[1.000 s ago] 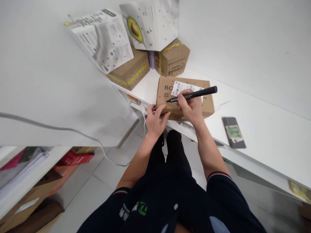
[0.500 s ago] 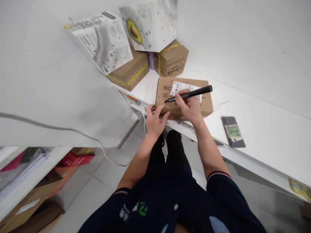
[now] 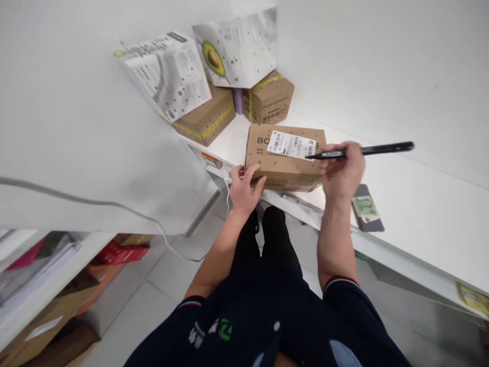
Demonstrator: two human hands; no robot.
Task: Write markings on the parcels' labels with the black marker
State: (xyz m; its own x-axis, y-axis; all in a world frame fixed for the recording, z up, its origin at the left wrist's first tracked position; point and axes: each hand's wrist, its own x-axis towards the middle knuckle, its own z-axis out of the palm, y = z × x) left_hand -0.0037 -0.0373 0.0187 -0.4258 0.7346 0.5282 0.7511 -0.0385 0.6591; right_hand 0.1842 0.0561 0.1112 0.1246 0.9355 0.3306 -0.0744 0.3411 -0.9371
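Observation:
A flat brown cardboard parcel [image 3: 280, 165] with a white shipping label [image 3: 292, 145] lies on the white counter [image 3: 412, 204] in front of me. My left hand [image 3: 244, 188] grips the parcel's near left corner, fingers curled over its edge. My right hand [image 3: 342, 171] sits at the parcel's right end, closed on a black marker pen [image 3: 362, 151]. The pen lies nearly level, its tip at the label's right edge.
Two taped brown boxes [image 3: 269, 98] and two white printed packages [image 3: 168, 74] are stacked in the counter's far corner. A dark phone [image 3: 367, 208] with a banknote in its case lies right of the parcel. A grey cable [image 3: 95, 204] crosses the left surface. Boxes fill lower-left shelves.
My right hand has slid with the pen from the parcel's middle to its right end, uncovering the label. The left hand stays on the near corner.

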